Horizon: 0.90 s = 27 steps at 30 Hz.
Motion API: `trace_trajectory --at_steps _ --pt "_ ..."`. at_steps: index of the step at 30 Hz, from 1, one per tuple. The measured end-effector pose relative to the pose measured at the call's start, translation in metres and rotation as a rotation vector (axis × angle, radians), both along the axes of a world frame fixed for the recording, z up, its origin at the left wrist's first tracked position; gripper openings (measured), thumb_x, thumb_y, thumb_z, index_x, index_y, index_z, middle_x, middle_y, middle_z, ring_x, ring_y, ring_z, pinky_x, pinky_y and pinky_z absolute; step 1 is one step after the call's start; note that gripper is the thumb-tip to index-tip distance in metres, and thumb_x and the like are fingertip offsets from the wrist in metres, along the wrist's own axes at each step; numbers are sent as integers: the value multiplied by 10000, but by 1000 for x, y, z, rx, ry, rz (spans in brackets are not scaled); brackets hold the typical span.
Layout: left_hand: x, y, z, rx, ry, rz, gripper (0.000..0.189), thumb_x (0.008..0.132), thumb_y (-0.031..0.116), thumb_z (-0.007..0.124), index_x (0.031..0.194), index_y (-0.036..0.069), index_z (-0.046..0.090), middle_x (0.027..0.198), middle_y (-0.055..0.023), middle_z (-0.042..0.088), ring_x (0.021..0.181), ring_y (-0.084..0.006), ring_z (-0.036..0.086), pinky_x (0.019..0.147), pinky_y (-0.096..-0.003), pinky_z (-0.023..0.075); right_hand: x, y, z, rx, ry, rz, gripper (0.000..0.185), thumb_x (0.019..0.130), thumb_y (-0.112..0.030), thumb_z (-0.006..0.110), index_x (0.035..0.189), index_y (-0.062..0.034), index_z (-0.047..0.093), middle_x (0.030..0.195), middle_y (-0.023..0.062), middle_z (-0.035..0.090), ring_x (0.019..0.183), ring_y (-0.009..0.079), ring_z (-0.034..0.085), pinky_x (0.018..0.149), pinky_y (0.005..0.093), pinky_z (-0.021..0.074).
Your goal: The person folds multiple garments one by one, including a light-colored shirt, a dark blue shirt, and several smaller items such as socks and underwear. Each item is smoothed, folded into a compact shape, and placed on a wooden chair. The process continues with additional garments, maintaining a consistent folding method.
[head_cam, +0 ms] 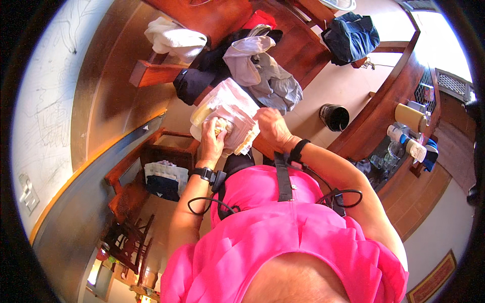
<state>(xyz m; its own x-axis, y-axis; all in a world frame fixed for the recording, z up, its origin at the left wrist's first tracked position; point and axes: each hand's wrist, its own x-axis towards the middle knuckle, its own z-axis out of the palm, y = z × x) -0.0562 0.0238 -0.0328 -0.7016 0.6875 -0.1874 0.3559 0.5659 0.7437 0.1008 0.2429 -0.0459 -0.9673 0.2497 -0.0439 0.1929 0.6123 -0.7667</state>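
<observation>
In front of my body is a stack of folded pale pink and cream cloths (237,110). My left hand (214,138) is on the near left side of the stack, its fingers closed on a bunched cream cloth (222,125). My right hand (273,127) is at the stack's right edge with its fingers curled; whether it grips a cloth edge cannot be told. Just beyond the stack lies a heap of loose clothes, with a grey garment (278,85), a light beige garment (242,62) and dark garments (193,83) on a wooden bench.
A white cloth (176,39) hangs over the bench's wooden arm (151,72). Dark blue folded clothing (350,38) is at the upper right. A black bucket (334,117) stands on the floor. Cups and jars (390,155) fill a wooden table at right. A bag (166,180) is at left.
</observation>
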Motion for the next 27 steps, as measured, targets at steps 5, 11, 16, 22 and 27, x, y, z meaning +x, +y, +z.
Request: trace_trajectory --at_steps 5,11,16,22,27 --pt "3 9 3 -103 -11 -9 490 901 86 689 1357 26 517 1233 -251 503 1180 -443 520 1042 -494 442 -2 50 -65 -11 -244 -369 336 799 -100 632 1129 -60 683 1078 225 676 1054 438 614 934 498 508" --pt "16 9 19 -161 110 -42 731 954 183 621 1564 -27 275 1476 -323 369 1372 -473 392 1165 -506 333 -36 91 -110 -219 -382 -313 398 800 -139 699 1196 -102 701 1142 218 682 1122 411 628 999 467 508" --pt "23 12 24 -295 295 -44 799 971 327 621 1584 -10 236 1568 -302 286 1479 -456 257 1208 -565 201 -70 88 -144 -412 -504 -236 520 805 -200 755 1302 -78 668 1366 217 598 1304 350 551 1058 412 477" --pt "24 11 17 -220 233 -97 776 1002 298 601 1594 -13 207 1639 -283 195 1528 -467 170 1227 -585 156 -88 81 -178 -676 -529 -286 727 776 -327 781 1360 61 586 1341 245 604 1256 377 584 1069 385 460" --pt "17 10 0 -362 196 -206 771 1017 306 567 1617 32 168 1664 -288 127 1545 -478 104 1228 -608 122 -72 95 -126 -960 -402 -361 738 817 -270 757 1418 88 521 1417 211 584 1268 293 583 1067 339 451"
